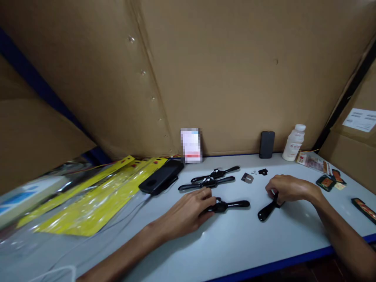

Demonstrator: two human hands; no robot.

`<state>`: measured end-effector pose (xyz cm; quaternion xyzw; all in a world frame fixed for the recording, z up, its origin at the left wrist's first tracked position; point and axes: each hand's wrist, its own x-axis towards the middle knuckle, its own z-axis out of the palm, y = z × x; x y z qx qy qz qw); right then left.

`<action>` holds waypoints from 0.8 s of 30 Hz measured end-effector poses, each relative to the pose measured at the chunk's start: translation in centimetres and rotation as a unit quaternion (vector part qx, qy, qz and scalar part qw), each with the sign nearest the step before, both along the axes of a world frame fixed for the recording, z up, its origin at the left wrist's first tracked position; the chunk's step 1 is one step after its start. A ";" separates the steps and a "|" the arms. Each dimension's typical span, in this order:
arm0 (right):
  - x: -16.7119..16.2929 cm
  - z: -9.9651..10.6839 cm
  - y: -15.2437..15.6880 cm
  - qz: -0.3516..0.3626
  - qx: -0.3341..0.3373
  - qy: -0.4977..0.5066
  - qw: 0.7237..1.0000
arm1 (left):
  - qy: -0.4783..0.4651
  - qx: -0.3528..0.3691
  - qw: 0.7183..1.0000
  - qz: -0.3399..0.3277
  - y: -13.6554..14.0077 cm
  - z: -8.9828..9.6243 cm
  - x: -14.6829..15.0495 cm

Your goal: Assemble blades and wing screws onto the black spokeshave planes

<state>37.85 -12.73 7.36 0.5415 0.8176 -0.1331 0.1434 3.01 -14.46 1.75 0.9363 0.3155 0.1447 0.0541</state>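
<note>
My left hand (195,207) is closed over the left part of a black spokeshave (235,204) lying on the table, its right handle sticking out. To the right, my right hand (286,188) grips another black spokeshave (266,211); one handle points toward me, and the fingers cover much of the rest. Behind my left hand lie two more spokeshaves, a nearer one (226,180) and a farther one (232,169), roughly parallel. Loose parts are spread behind the hands: a slotted metal blade (247,180), a small black plate (263,171) and tiny silvery pieces (254,172).
On the left are yellow-backed clear packages (96,211) and a black device with a cable (161,178). A lit phone (191,147), a dark phone (267,145) and a white bottle (293,143) stand along the cardboard wall (235,78). Small packets (326,182) lie at right.
</note>
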 end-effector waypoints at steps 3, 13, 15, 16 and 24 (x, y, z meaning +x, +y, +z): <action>-1.3 -0.1 -0.5 0.038 -0.015 0.033 0.999 | -0.002 0.024 0.998 0.052 1.3 -1.1 -0.2; -6.0 -2.8 -0.1 0.036 0.188 0.194 0.962 | -0.122 0.103 0.981 0.112 3.1 -2.0 -0.7; -5.9 -3.2 0.7 -0.024 0.226 0.170 0.959 | -0.149 0.104 0.979 0.094 2.8 -1.6 -0.7; -5.8 -3.5 1.1 -0.045 0.232 0.159 0.959 | -0.151 0.100 0.980 0.079 2.5 -1.4 -0.7; -5.3 -5.9 2.8 -0.098 0.222 0.125 0.962 | -0.043 0.062 0.997 -0.019 0.6 -1.9 0.6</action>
